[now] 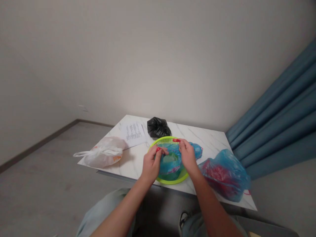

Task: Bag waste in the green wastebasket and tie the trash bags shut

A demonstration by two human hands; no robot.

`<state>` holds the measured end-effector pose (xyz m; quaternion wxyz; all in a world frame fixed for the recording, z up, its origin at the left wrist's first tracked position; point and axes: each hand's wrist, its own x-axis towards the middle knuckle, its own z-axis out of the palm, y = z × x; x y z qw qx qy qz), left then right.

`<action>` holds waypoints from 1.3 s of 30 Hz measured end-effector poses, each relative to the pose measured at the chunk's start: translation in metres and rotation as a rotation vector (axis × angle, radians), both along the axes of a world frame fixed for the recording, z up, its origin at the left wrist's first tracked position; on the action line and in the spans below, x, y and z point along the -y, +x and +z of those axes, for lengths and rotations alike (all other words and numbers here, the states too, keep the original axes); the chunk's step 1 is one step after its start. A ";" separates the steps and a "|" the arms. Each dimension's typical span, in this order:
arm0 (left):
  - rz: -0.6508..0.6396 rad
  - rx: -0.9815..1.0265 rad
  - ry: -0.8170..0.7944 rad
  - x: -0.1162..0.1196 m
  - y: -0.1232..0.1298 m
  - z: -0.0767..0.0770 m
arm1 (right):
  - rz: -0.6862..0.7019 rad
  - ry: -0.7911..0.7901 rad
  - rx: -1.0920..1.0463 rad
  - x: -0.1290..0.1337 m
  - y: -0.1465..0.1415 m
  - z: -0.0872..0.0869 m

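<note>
A translucent blue plastic bag (165, 170) with red drawstrings sits in a yellow-green perforated basket (170, 182) on the table. My left hand (151, 164) is closed at the left of the bag's mouth, pinching a red drawstring (158, 149). On the opposite side, my right hand (188, 156) also grips the red drawstring, whose end sticks out past the fingers. Between the hands the bag's mouth gapes, and something green (172, 159) shows inside; its kind is unclear. Blue film (197, 150) bulges over the basket's right rim.
A tied white plastic bag (105, 153) lies at the table's left end, near a printed sheet (134, 133). Behind the basket is a knotted black plastic bag (158, 127). A blue bag with red contents (225, 176) rests at right. Blue curtains (278, 108) hang beside the marbled table (209, 136).
</note>
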<state>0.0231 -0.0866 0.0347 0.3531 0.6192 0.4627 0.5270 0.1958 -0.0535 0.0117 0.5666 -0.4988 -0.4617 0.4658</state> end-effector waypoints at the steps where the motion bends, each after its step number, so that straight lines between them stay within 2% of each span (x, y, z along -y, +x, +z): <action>1: -0.038 -0.062 -0.032 0.001 0.004 -0.003 | 0.028 0.032 0.009 0.003 -0.007 0.001; 3: -0.076 -0.155 -0.095 -0.001 0.009 -0.008 | 0.064 0.123 0.042 0.009 -0.019 0.005; 5: -0.079 -0.201 -0.130 -0.004 0.012 -0.013 | 0.159 0.163 0.065 0.013 -0.027 0.007; 9: -0.072 -0.291 -0.197 -0.013 0.012 -0.018 | 0.326 0.092 0.017 0.019 -0.029 0.011; 13: -0.064 -0.412 -0.252 -0.017 0.011 -0.019 | 0.377 0.040 -0.039 0.021 -0.030 0.011; 16: -0.076 -0.382 -0.250 -0.015 0.010 -0.018 | 0.387 -0.006 -0.134 0.020 -0.031 0.008; 21: -0.080 -0.216 -0.139 -0.015 0.009 -0.012 | 0.413 -0.101 -0.402 0.019 -0.032 0.006; 25: -0.074 -0.154 -0.022 -0.017 0.006 -0.011 | 0.401 -0.137 -0.456 0.020 -0.034 0.010; 31: -0.065 -0.136 0.030 -0.016 0.004 -0.015 | 0.209 -0.195 -0.531 0.013 -0.035 0.007; 34: -0.039 -0.118 0.044 -0.014 0.005 -0.018 | 0.217 -0.157 -0.484 0.008 -0.033 0.003; 39: -0.058 -0.207 0.102 -0.015 0.004 -0.019 | 0.189 -0.120 -0.386 0.005 -0.032 -0.004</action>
